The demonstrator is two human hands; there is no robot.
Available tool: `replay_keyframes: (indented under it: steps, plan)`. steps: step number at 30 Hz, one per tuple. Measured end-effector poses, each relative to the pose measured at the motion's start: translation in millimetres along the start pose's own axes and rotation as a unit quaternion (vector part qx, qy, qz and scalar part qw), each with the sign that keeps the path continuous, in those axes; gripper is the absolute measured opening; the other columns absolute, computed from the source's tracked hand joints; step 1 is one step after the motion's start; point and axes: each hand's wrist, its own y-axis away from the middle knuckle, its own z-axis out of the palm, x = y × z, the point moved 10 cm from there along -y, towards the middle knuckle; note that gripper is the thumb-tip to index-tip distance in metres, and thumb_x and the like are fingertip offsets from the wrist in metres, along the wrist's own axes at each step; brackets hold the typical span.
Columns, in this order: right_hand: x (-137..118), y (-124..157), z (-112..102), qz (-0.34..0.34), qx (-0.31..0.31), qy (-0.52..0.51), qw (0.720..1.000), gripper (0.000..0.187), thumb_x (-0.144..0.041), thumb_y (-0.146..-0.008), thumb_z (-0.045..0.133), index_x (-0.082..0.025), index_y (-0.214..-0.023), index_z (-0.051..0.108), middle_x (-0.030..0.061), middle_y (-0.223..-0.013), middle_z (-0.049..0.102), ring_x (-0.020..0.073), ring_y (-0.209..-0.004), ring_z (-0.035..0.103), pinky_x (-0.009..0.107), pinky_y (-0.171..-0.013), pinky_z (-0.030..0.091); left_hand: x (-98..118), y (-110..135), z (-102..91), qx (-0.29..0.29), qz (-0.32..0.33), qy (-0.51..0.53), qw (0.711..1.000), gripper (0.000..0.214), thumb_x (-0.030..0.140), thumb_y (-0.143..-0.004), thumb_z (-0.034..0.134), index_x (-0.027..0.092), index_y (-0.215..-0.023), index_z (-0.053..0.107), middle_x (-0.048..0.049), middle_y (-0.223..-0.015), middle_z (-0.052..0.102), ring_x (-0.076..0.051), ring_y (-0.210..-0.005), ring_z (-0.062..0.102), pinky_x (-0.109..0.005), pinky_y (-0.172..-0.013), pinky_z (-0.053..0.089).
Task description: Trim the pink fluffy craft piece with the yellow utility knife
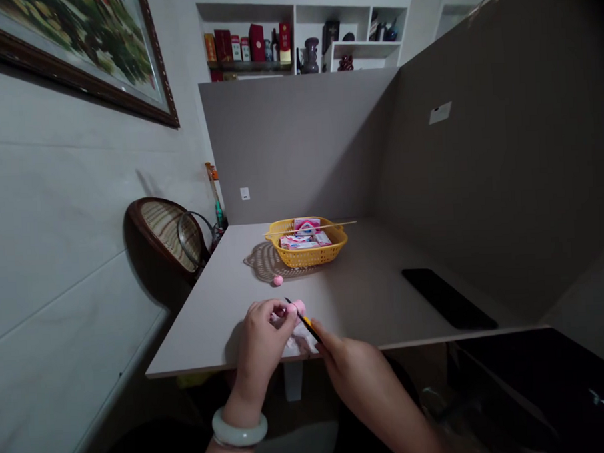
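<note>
Near the front edge of the table, my left hand (266, 331) pinches a soft-looking pink lump (298, 306), perhaps clay, between thumb and fingers. My right hand (355, 364) is closed around a utility knife (309, 324) with a yellow and black body. Its dark blade points up and left, lying against the pink lump by my left fingertips; how deep it cuts I cannot tell. Under the hands is a crumpled, pale plastic wrapper (300, 340). Farther back, a small pink ball (278, 280) rests on the table.
A yellow plastic basket (310, 256) holding several pink and white boxes stands behind the ball, with a thin stick (339, 224) across its rim. To the right lies a flat black object (448, 297). Grey partitions (303, 146) border the table (205, 311); a woven-backed chair (165, 232) is at left.
</note>
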Motion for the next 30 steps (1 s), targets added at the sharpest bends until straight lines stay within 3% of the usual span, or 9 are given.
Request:
replay_keyframes:
  steps: [8, 14, 20, 26, 30]
  plan:
    - [8.1, 18.8, -4.4, 0.002, -0.016, 0.004, 1.0, 0.048, -0.013, -0.092, 0.042, -0.021, -0.137, 0.057, 0.0085, -0.087, 0.078, 0.0219, -0.072, 0.075, 0.024, -0.06, 0.052, 0.6, 0.7, -0.7, 0.004, -0.005, -0.013, 1.0, 0.02, 0.039, -0.085, 0.059, 0.021, -0.082, 0.069, -0.0045, -0.081, 0.068, -0.019, -0.079, 0.062, -0.031, -0.072, 0.047]
    - [0.2, -0.9, 0.8, -0.006, 0.006, 0.0, 1.0, 0.05, -0.01, -0.092, 0.041, -0.021, -0.139, 0.054, 0.0088, -0.085, 0.078, 0.021, -0.074, 0.075, 0.023, -0.061, 0.051, 0.3, 0.2, -0.2, -0.001, -0.004, -0.004, 1.0, 0.02, 0.038, -0.085, 0.059, 0.021, -0.082, 0.068, -0.006, -0.084, 0.069, -0.021, -0.082, 0.063, -0.032, -0.074, 0.048]
    - [8.1, 21.4, 1.7, -0.008, -0.028, 0.031, 0.999, 0.051, -0.013, -0.091, 0.042, -0.019, -0.14, 0.053, 0.0085, -0.084, 0.078, 0.0243, -0.069, 0.074, 0.027, -0.058, 0.052, -0.7, 1.5, 0.1, 0.005, 0.006, -0.008, 1.0, 0.019, 0.039, -0.085, 0.061, 0.021, -0.083, 0.069, -0.0048, -0.081, 0.068, -0.019, -0.079, 0.063, -0.03, -0.071, 0.048]
    - [0.7, 1.5, 4.2, -0.002, -0.025, 0.027, 0.999, 0.053, -0.007, -0.091, 0.039, -0.019, -0.143, 0.05, 0.0098, -0.087, 0.078, 0.0238, -0.075, 0.075, 0.026, -0.062, 0.051, -0.8, 0.3, 0.6, -0.002, -0.003, -0.009, 1.0, 0.016, 0.037, -0.084, 0.062, 0.022, -0.082, 0.069, -0.0039, -0.083, 0.068, -0.019, -0.081, 0.063, -0.029, -0.073, 0.047]
    - [3.7, 9.3, -1.6, -0.019, -0.013, 0.008, 1.0, 0.051, -0.011, -0.092, 0.041, -0.022, -0.141, 0.052, 0.0078, -0.085, 0.078, 0.021, -0.071, 0.074, 0.023, -0.059, 0.05, -1.9, 0.9, 0.9, -0.007, -0.013, -0.01, 1.0, 0.017, 0.037, -0.085, 0.062, 0.022, -0.082, 0.069, -0.0036, -0.082, 0.068, -0.019, -0.08, 0.062, -0.03, -0.072, 0.047]
